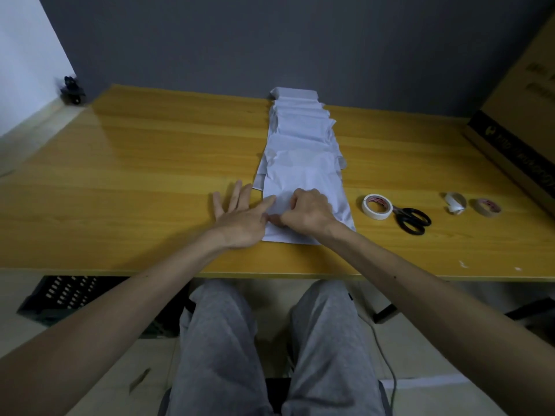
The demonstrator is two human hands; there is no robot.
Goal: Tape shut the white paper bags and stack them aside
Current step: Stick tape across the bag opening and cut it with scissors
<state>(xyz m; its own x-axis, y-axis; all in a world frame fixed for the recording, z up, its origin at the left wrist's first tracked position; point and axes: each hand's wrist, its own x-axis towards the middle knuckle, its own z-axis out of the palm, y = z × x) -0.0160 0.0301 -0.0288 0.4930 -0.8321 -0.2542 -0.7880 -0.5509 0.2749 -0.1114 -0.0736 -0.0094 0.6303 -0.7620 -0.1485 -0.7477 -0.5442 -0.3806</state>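
Your nearest white paper bag lies at the table's near edge, heading a row running toward 12 o'clock. Your right hand pinches its left edge; your left hand lies spread flat, steadying. Judge it light and easily creased: hold by its edges.

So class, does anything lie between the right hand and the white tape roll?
Nothing visible does. The right hand rests on the nearest bag; the white tape roll sits to its right, with bare table between. The scissors lie beyond the roll.
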